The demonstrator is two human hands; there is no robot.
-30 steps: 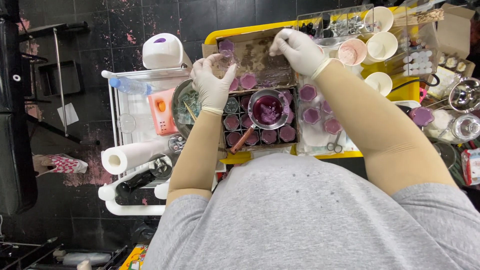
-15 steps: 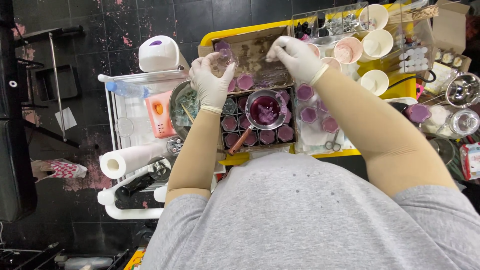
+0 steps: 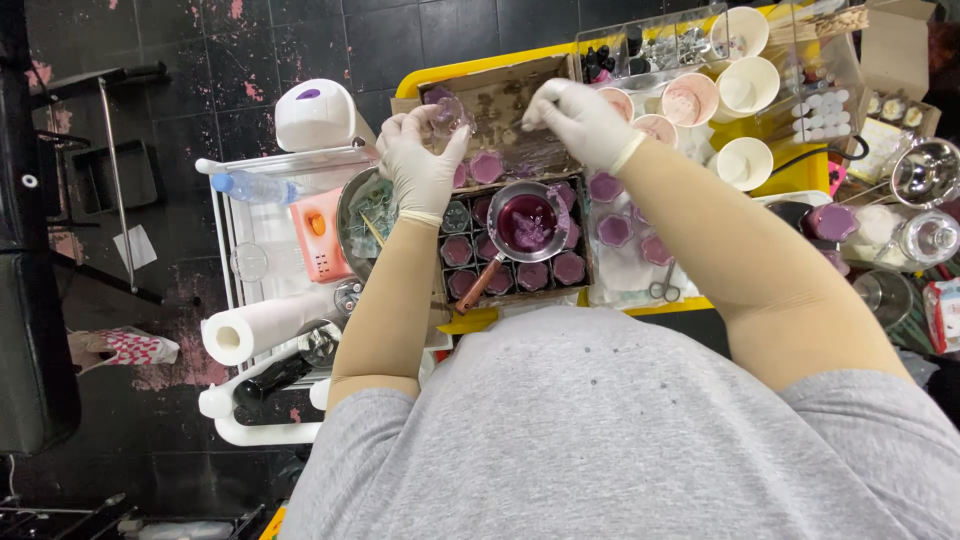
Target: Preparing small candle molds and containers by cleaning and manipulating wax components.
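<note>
At the far left, a white roll of paper towel (image 3: 262, 322) is lying on a white cart (image 3: 232, 410), with a plastic water bottle (image 3: 256, 184) lying farther up and an orange device (image 3: 322, 231) beside it. Next, the gloved left hand (image 3: 420, 160) is pinching a small clear glass jar (image 3: 447, 108) between thumb and fingers, holding it tilted above the cardboard box (image 3: 505, 100). Below it, a small metal pot (image 3: 528, 222) of purple wax is sitting over a tray of purple-filled jars (image 3: 515, 272). The gloved right hand (image 3: 578, 118) is hovering well apart from the left, over the same box, fingertips drawn together; whether it is gripping anything is too small to tell. Farther right, 3 purple jars (image 3: 622, 228) are resting on paper, scissors (image 3: 660, 290) are lying near them, and white paper cups (image 3: 745, 90) are standing on the yellow table (image 3: 800, 170).
</note>
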